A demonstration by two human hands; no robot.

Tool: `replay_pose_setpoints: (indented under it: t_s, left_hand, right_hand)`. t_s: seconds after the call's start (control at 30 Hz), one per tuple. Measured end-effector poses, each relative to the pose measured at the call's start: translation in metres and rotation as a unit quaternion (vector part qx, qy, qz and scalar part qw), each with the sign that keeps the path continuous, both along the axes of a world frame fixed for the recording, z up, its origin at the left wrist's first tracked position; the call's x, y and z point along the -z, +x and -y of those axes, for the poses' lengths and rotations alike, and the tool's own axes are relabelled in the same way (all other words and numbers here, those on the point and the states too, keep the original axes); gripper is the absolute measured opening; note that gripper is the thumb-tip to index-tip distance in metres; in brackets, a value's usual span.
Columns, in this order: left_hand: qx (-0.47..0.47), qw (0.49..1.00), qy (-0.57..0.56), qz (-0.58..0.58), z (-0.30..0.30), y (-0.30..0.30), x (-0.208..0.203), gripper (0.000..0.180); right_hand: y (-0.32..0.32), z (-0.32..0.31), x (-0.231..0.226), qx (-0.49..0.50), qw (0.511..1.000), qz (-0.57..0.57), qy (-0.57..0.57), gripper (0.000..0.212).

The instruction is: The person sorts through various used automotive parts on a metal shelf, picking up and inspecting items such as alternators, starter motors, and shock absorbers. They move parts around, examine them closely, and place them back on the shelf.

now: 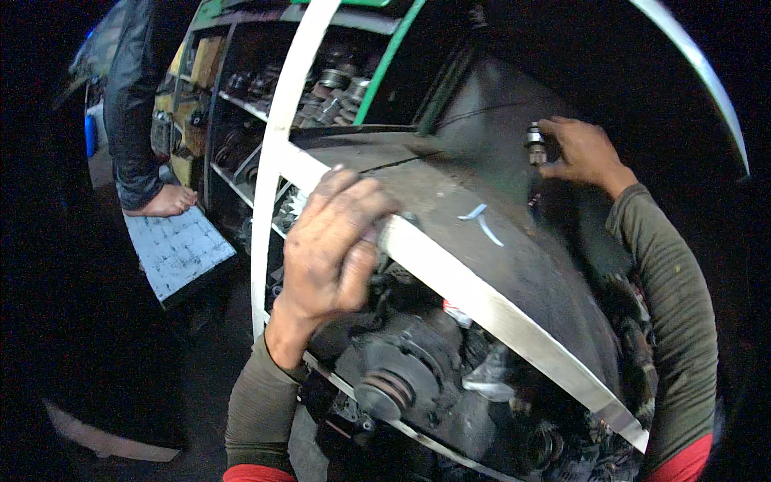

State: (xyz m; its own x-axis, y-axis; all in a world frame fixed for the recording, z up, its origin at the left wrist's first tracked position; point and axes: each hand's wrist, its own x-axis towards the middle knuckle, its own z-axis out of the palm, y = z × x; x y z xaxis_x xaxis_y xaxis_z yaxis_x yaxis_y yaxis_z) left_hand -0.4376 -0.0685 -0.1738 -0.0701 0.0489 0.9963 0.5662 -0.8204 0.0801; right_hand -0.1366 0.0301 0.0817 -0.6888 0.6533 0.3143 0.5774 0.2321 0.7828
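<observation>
My left hand is curled over the white edge of a worn, stained grey-brown tabletop, fingers on top and thumb below. Just beyond the fingertips sits a small dark lump, too blurred to name. Out past the far right of the tabletop, my right hand pinches a small cylindrical metal part between thumb and fingers. This part has a dark band, a silvery middle and a brownish lower end, and it is held upright. A thin white strip lies on the tabletop.
Beneath the edge, a round pulley-like part sits among dark greasy parts and crumpled plastic. White uprights rise at left. Shelves behind hold metal parts. A person's bare foot rests on a pale board.
</observation>
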Motion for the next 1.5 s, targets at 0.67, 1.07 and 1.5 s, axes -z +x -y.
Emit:
replay_pose_setpoints:
  t_s: [0.67, 1.07, 1.5]
  left_hand:
    - [0.335, 0.703, -0.609, 0.149, 0.282, 0.129, 0.064, 0.048]
    - [0.421, 0.537, -0.525, 0.508, 0.306, 0.206, 0.125, 0.032]
    - [0.439, 0.594, -0.547, 0.395, 0.325, 0.222, 0.119, 0.037]
  right_hand:
    - [0.045, 0.357, 0.265, -0.233, 0.828, -0.343, -0.377, 0.062]
    - [0.059, 0.388, 0.372, -0.214, 0.796, -0.521, -0.221, 0.04]
    - [0.068, 0.417, 0.387, -0.251, 0.647, -0.666, -0.274, 0.029]
